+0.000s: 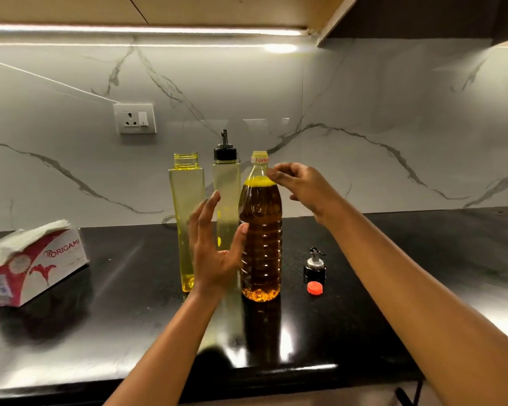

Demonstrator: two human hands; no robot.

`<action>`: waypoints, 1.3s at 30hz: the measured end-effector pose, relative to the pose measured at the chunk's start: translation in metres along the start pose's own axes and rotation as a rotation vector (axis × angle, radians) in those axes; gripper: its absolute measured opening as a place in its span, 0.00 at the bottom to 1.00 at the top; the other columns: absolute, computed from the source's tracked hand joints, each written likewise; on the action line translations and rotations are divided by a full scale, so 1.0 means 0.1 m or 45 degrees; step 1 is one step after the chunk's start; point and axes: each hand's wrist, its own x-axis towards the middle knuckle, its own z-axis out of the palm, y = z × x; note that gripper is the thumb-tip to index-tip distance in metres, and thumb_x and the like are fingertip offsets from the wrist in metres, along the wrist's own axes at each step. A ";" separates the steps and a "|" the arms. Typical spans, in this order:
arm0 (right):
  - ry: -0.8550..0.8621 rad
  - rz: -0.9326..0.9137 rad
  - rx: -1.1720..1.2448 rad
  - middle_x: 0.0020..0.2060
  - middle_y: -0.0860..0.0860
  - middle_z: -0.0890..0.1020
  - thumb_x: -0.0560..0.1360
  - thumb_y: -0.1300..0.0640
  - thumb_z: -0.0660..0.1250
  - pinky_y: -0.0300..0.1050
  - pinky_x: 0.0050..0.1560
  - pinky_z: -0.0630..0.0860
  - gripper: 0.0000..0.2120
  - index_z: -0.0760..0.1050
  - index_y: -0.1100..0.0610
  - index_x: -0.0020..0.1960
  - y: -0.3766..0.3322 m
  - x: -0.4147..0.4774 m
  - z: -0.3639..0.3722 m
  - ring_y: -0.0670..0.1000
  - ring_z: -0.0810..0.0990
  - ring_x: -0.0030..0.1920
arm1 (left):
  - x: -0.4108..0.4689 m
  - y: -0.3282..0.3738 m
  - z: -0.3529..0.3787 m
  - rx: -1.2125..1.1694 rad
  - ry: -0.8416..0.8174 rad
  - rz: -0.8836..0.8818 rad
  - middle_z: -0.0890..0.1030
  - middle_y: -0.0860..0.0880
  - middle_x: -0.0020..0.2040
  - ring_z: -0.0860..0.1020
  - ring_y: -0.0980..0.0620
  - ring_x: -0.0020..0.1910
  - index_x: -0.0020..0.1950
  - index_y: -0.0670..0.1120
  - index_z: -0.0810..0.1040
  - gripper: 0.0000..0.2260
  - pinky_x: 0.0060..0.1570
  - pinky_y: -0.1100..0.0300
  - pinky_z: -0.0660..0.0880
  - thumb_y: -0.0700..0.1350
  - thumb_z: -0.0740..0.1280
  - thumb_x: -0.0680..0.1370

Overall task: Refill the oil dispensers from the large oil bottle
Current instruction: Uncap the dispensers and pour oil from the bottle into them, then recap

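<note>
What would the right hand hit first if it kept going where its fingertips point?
The neck of the large oil bottle; the fingertips of the right hand look nearly against it, though depth is hard to judge.

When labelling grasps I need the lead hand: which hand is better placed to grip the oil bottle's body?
Likely left. The left hand is open beside the oil bottle, thumb at its side, level with the body. The right hand is up at the neck, fingers curled.

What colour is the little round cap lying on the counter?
Red-orange. The head view shows the cap best, by the black pourer top.
</note>
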 end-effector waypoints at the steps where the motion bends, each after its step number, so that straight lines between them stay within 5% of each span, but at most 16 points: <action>1: -0.049 0.025 0.006 0.62 0.51 0.75 0.74 0.42 0.65 0.40 0.52 0.70 0.27 0.69 0.56 0.68 -0.09 0.06 0.04 0.47 0.72 0.58 | 0.02 -0.02 -0.08 0.008 0.055 -0.013 0.70 0.45 0.68 0.69 0.45 0.67 0.72 0.50 0.63 0.28 0.64 0.52 0.70 0.51 0.68 0.74; 5: -0.167 0.236 0.135 0.54 0.53 0.77 0.73 0.46 0.69 0.45 0.53 0.70 0.25 0.71 0.56 0.65 -0.32 0.18 0.23 0.53 0.73 0.58 | 0.13 -0.34 -0.44 0.033 0.178 -0.194 0.67 0.46 0.71 0.66 0.47 0.69 0.74 0.52 0.61 0.32 0.69 0.57 0.65 0.53 0.70 0.72; 9: -0.014 0.361 0.283 0.51 0.55 0.78 0.70 0.51 0.73 0.53 0.56 0.74 0.10 0.73 0.52 0.46 -0.31 0.25 0.38 0.56 0.75 0.55 | 0.26 -0.59 -0.59 0.021 -0.090 -0.512 0.62 0.49 0.74 0.64 0.51 0.70 0.76 0.60 0.53 0.41 0.66 0.50 0.65 0.58 0.74 0.70; 12: 0.128 0.334 0.289 0.42 0.53 0.79 0.70 0.55 0.71 0.44 0.40 0.72 0.08 0.77 0.57 0.46 -0.31 0.31 0.45 0.52 0.77 0.45 | 0.37 -0.67 -0.53 0.021 -0.234 -0.606 0.62 0.47 0.75 0.64 0.48 0.71 0.76 0.62 0.48 0.46 0.65 0.46 0.67 0.64 0.73 0.67; 15: 0.239 0.269 0.262 0.39 0.51 0.82 0.70 0.54 0.71 0.41 0.38 0.70 0.10 0.80 0.59 0.47 -0.29 0.35 0.54 0.49 0.79 0.42 | 0.48 -0.73 -0.44 -0.083 -0.321 -0.723 0.68 0.44 0.70 0.72 0.46 0.66 0.76 0.61 0.48 0.48 0.58 0.52 0.73 0.67 0.73 0.63; 18: 0.338 0.234 0.228 0.37 0.48 0.82 0.71 0.51 0.70 0.40 0.37 0.70 0.10 0.81 0.58 0.45 -0.23 0.38 0.58 0.46 0.79 0.39 | 0.50 -0.77 -0.39 -0.111 -0.318 -0.721 0.79 0.48 0.57 0.80 0.50 0.55 0.74 0.55 0.57 0.46 0.45 0.66 0.74 0.67 0.74 0.63; 20: 0.394 0.204 0.197 0.36 0.48 0.82 0.71 0.50 0.70 0.40 0.36 0.71 0.10 0.81 0.58 0.43 -0.19 0.38 0.58 0.46 0.79 0.39 | 0.48 -0.80 -0.38 -0.132 -0.319 -0.692 0.80 0.49 0.51 0.81 0.52 0.50 0.72 0.55 0.61 0.45 0.43 0.67 0.75 0.69 0.74 0.60; 27: 0.503 0.097 0.054 0.37 0.51 0.84 0.70 0.48 0.70 0.40 0.39 0.74 0.13 0.82 0.58 0.37 -0.20 0.33 0.64 0.49 0.81 0.40 | 0.40 -0.66 -0.49 -0.182 -0.318 -0.648 0.80 0.48 0.50 0.81 0.53 0.47 0.70 0.50 0.65 0.36 0.39 0.68 0.78 0.56 0.75 0.65; 35: 0.517 -0.079 -0.224 0.31 0.49 0.80 0.71 0.49 0.69 0.40 0.36 0.72 0.12 0.79 0.57 0.35 -0.43 0.37 0.69 0.46 0.77 0.32 | 0.31 -0.48 -0.68 -0.203 -0.337 -0.642 0.80 0.52 0.46 0.81 0.59 0.44 0.65 0.53 0.69 0.36 0.41 0.66 0.78 0.64 0.74 0.61; 39: 0.510 -0.216 -0.403 0.26 0.45 0.75 0.72 0.50 0.69 0.38 0.33 0.68 0.15 0.72 0.51 0.29 -0.62 0.43 0.72 0.44 0.73 0.29 | 0.30 -0.40 -0.73 -0.228 -0.365 -0.656 0.80 0.51 0.46 0.80 0.61 0.43 0.66 0.52 0.68 0.33 0.42 0.66 0.78 0.56 0.76 0.65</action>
